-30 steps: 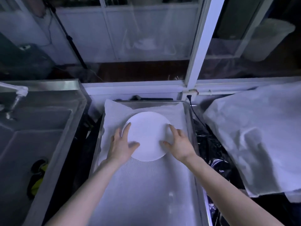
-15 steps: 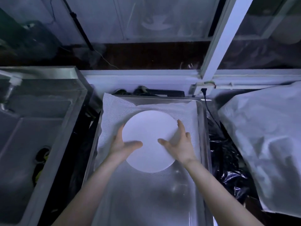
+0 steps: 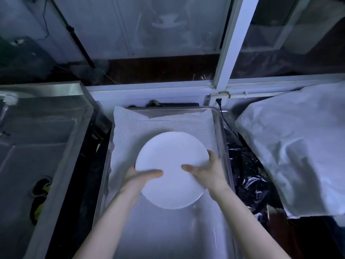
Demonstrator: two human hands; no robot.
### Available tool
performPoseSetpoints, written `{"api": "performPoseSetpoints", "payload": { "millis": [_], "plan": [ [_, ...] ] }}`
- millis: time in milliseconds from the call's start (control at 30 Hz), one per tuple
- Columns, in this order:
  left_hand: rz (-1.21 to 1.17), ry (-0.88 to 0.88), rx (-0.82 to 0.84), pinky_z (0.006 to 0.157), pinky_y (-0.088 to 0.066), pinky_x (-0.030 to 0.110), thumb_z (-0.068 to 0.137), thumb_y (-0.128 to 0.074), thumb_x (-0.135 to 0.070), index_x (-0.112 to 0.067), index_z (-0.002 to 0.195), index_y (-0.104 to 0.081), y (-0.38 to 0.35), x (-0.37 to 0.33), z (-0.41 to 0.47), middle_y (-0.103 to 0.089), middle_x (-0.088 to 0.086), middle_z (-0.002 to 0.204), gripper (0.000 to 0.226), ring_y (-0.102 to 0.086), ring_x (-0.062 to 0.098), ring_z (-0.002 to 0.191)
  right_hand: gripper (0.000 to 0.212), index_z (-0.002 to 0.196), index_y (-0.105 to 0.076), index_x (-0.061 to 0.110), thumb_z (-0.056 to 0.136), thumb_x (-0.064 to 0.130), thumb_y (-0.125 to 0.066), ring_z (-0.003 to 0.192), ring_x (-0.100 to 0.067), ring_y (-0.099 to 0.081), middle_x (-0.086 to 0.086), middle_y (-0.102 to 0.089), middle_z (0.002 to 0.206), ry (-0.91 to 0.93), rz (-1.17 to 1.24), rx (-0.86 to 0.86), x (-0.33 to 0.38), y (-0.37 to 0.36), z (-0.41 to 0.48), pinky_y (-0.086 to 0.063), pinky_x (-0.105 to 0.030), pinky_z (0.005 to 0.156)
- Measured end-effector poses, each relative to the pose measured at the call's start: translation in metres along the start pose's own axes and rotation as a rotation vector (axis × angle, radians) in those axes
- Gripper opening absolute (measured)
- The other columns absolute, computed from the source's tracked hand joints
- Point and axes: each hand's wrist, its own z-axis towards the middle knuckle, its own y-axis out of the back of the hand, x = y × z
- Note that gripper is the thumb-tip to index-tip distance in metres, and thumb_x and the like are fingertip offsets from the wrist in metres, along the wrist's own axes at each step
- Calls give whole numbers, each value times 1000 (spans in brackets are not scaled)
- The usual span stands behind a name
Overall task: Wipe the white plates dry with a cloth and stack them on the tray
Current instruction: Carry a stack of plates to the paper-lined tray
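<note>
A round white plate [image 3: 172,157] is held above the steel tray [image 3: 221,131], tilted toward me. My left hand [image 3: 138,177] grips its left edge, thumb lying across the plate's face and fingers hidden underneath. My right hand [image 3: 207,171] grips the right edge the same way, thumb on top. A white mesh cloth [image 3: 130,128] lines the far half of the tray beneath the plate. No other plate is visible.
A steel sink [image 3: 43,139] with a tap lies to the left, separated by a dark gap. A crumpled white sheet [image 3: 295,146] covers something to the right, with black plastic [image 3: 248,176] beside the tray. A window frame runs along the back.
Both hands have lifted the plate off the cloth and drawn it toward me. My thumbs now lie over its face, where before my hands rested at its edges.
</note>
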Motion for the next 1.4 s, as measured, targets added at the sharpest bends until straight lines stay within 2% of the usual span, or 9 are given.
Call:
{"api": "performPoseSetpoints", "payload": {
  "millis": [133, 367, 467, 567, 800, 1000, 1133, 1267, 1400],
  "plan": [
    [-4, -68, 121, 62, -54, 25, 44, -87, -20, -22, 111, -68, 8, 3, -32, -77, -6, 96, 70, -73, 11, 85, 81, 125, -52, 18, 58, 22, -95, 99, -12, -67, 4, -66, 117, 32, 177, -74, -9, 7, -57, -55, -28, 69],
    [96, -217, 449, 88, -54, 39, 42, -89, -23, -18, 124, -61, 23, 20, -104, -73, -1, 111, 86, -69, 19, 103, 50, 106, -60, 30, 66, 34, -89, 86, -7, -70, 13, -70, 98, 61, 343, -417, -35, 11, -194, -54, -24, 64],
    [120, -229, 602, 71, -58, 33, 45, -86, -15, -14, 114, -66, 7, 40, -141, -76, 4, 103, 72, -73, 21, 92, 39, 98, -63, 32, 67, 37, -85, 77, -3, -69, 13, -71, 92, 57, 378, -635, -59, 22, -257, -49, -21, 60],
    [145, -229, 741, 55, -57, 28, 47, -84, -9, -11, 110, -64, -16, 61, -185, -77, 6, 97, 66, -75, 20, 80, 38, 101, -66, 29, 68, 38, -83, 87, -11, -68, 11, -72, 92, 9, 402, -820, -86, 37, -323, -56, -33, 72],
    [427, -279, 1130, 61, -59, 35, 48, -78, -11, -11, 103, -70, -67, 128, -314, -77, 9, 92, 56, -74, 28, 82, 41, 96, -65, 28, 60, 45, -72, 90, -19, -70, 6, -72, 96, -97, 597, -1188, -165, 55, -492, -60, -47, 82],
    [719, -354, 1478, 79, -58, 56, 50, -78, -12, -20, 90, -76, -82, 221, -468, -76, 5, 93, 41, -73, 30, 87, 51, 107, -64, 17, 62, 37, -78, 95, -26, -71, -5, -72, 105, -90, 836, -1561, -245, 27, -672, -59, -52, 85],
    [870, -343, 1743, 82, -58, 52, 54, -86, -7, -25, 89, -78, -59, 308, -589, -77, 2, 94, 40, -74, 24, 83, 33, 102, -65, 17, 75, 19, -85, 89, -25, -72, -6, -73, 102, -89, 960, -1831, -299, -14, -811, -61, -45, 79],
    [979, -305, 1911, 70, -60, 44, 46, -91, -10, -20, 89, -75, -12, 402, -706, -77, 2, 87, 47, -75, 23, 75, 29, 95, -60, 23, 78, 22, -84, 85, -16, -68, 1, -69, 99, -131, 976, -2070, -340, -67, -947, -58, -28, 59],
    [1112, -287, 2157, 64, -60, 42, 42, -91, -17, -18, 92, -75, 49, 493, -811, -77, 2, 88, 53, -75, 23, 76, 30, 100, -60, 16, 79, 19, -82, 93, -27, -67, -6, -67, 104, -215, 1055, -2307, -377, -138, -1059, -57, -49, 79]
  ]
}}
